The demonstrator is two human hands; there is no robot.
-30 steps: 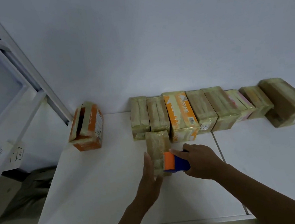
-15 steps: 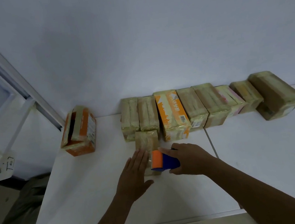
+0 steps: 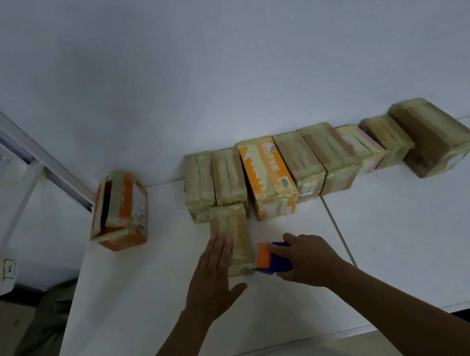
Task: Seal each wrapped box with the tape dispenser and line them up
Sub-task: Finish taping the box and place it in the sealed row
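Wrapped box (image 3: pixel 232 230) lies lengthwise on the white bench (image 3: pixel 154 304), its far end touching the row of boxes (image 3: pixel 313 160) along the wall and its near end between the two hands. It looks like a small carton under yellowish film. I judge it light, fairly stiff along its edges, and slick enough to slide on the smooth bench when tape is drawn across it. The safest hold would be flat pressure on top or a grip on the long sides, since the film itself may wrinkle or tear.

The left hand (image 3: pixel 213 279) lies flat, fingers straight, on the near left part of the box, pinning it. The right hand (image 3: pixel 304 257) is curled round the tape dispenser (image 3: pixel 269 258), orange and blue, at the box's near right corner, touching it or just beside it. I cannot tell whether any tape is stuck down.

An orange-printed box (image 3: pixel 267 174) in the row stands just right of the working box's far end, so a run up that side looks tight. The large box (image 3: pixel 434 134) at the row's right end sits askew. Well apart to the left stands an orange carton (image 3: pixel 120 211), its top seemingly partly open. A bench seam (image 3: pixel 338 230) runs just right of the right hand, and a white frame (image 3: pixel 20 155) stands beyond the left edge.
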